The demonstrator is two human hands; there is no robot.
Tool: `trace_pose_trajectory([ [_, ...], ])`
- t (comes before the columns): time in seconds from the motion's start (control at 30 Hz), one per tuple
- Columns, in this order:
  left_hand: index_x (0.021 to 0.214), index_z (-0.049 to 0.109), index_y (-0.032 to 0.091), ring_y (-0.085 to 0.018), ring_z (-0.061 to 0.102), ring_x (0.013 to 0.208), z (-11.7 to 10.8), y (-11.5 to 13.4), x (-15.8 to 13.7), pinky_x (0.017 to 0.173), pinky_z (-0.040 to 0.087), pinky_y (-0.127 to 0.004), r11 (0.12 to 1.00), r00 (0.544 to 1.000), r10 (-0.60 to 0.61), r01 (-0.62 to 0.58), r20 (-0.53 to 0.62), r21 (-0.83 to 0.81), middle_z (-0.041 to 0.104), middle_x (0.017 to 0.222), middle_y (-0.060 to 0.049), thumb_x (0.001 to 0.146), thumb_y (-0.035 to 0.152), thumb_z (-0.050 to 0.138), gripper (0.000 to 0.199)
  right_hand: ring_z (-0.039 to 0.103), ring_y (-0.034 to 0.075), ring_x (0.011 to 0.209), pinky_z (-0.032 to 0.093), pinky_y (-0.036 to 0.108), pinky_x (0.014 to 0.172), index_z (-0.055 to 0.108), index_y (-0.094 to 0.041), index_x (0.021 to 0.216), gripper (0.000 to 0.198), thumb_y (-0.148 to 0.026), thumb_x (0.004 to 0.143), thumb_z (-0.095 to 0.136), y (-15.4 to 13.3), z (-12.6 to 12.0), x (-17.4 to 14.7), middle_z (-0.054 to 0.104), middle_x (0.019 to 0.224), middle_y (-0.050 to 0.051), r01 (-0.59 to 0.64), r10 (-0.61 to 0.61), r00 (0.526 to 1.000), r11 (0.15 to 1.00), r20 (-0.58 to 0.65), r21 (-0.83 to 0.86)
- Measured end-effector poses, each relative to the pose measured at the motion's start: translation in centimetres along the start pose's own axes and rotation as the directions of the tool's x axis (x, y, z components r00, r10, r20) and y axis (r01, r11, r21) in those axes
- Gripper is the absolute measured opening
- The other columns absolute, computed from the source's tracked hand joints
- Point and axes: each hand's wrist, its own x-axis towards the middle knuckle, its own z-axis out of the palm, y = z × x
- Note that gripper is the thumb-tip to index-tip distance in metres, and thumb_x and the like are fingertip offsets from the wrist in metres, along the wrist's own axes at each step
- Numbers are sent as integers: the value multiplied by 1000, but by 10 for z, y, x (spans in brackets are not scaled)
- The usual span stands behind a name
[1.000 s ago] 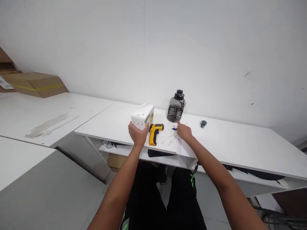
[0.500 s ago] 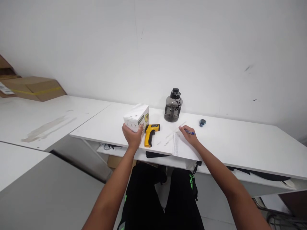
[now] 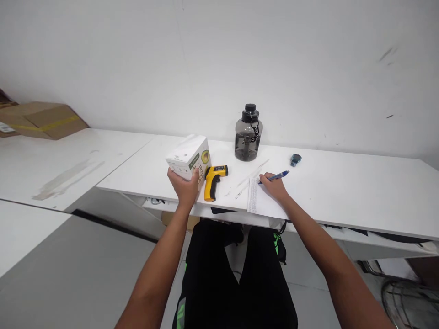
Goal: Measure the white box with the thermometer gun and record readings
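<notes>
Left hand (image 3: 185,186) gripped the light, rigid carton (image 3: 188,157) by its near face; right hand (image 3: 274,186) pinched a slim pen (image 3: 276,176).

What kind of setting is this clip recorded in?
Probably a plain workroom or stockroom with an inspection bench. A long white table stands against a bare wall; the right hand holds a pen over a printed sheet, with a yellow infrared thermometer and cardboard boxes nearby.

Gripping white box (image 3: 189,157) in left hand (image 3: 184,186), tilting it beside yellow thermometer (image 3: 213,179); holding blue pen (image 3: 275,177) in right hand (image 3: 273,187), resting on paper (image 3: 263,206); bottle (image 3: 248,135) standing behind.
</notes>
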Motion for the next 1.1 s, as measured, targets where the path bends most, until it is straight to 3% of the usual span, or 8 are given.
trace_pose_trajectory([
  [0.2, 133, 33, 17, -26, 48, 127, -1, 2, -1, 106, 42, -41, 1000, 1000, -2, 2, 3, 4, 47, 133, -18, 71, 40, 76, 79, 43, 16, 60, 34, 30, 61, 41, -23, 52, 36, -44, 79, 53, -3, 0, 0, 46, 55, -3, -23, 23, 1000, 1000, 4, 0],
  [0.63, 134, 32, 17, -26, 45, 131, 0, -1, -1, 110, 37, -41, 1000, 1000, -9, 9, 4, 3, 45, 135, -18, 71, 42, 76, 81, 49, 18, 65, 37, 30, 63, 47, -23, 54, 33, -43, 79, 53, -1, 1, 0, 55, 59, 0, -22, 22, 1000, 1000, 20, -21],
  [0.83, 134, 31, 20, -26, 43, 132, -2, -2, 0, 111, 36, -41, 1000, 999, -19, 20, 32, -6, 43, 136, -16, 71, 41, 76, 80, 47, 18, 64, 37, 30, 62, 45, -23, 53, 33, -43, 79, 52, -2, 2, 0, 52, 57, -1, -32, 32, 999, 999, -36, -1],
  [1.1, 132, 32, 19, -26, 44, 130, -4, 5, 0, 109, 38, -41, 999, 998, -43, 43, 42, 2, 45, 135, -17, 70, 39, 76, 78, 49, 18, 64, 37, 31, 63, 46, -23, 53, 32, -42, 78, 52, -2, 0, 0, 54, 57, 0, -24, 25, 1000, 999, 5, -25],
])
